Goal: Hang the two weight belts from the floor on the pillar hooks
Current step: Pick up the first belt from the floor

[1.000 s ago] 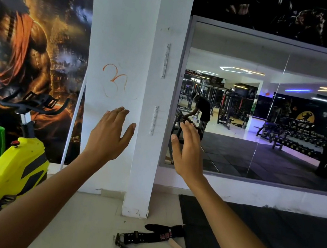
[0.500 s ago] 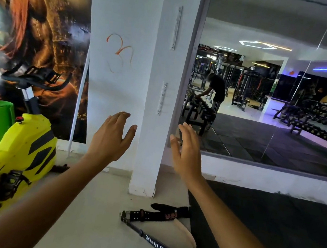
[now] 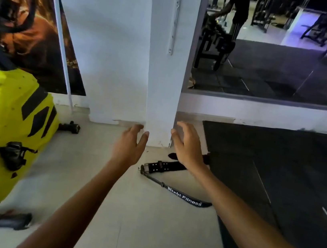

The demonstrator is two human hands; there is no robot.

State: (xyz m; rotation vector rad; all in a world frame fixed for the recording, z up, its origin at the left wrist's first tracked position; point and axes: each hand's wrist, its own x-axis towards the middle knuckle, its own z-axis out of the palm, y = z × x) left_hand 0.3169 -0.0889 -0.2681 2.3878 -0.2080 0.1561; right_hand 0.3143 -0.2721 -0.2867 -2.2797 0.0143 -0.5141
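Pale, smooth floor tiles (image 3: 92, 177) fill the head view, meeting a dark rubber mat (image 3: 277, 171) with a matte, grainy surface on my right. From the tiles rises a white plastered pillar (image 3: 162, 94), square-cornered, chipped at its foot. On its face I see a narrow metal hook strip (image 3: 174, 26), upright and bare. Right of the pillar a wide mirror (image 3: 273, 55) reflects gym racks and a person bending over. To my left stands a glossy yellow bike (image 3: 10, 133) with black stripes, a poster (image 3: 36, 22) on the wall behind it.

Both arms reach forward and down. My left hand (image 3: 128, 147) hangs over the tiles just short of the pillar's foot, fingers loosely curled and slightly apart, holding nothing. My right hand (image 3: 186, 146) hovers above the belts, fingers spread and bent, also empty.

One belt (image 3: 165, 167) lies flat at the pillar's foot, stiff black leather with punched holes and a metal buckle. A thinner, glossy belt strap (image 3: 183, 197) printed "Fitness" curves from that buckle toward the mat. I cannot tell whether they are joined, or exactly where the second belt ends under my wrist.
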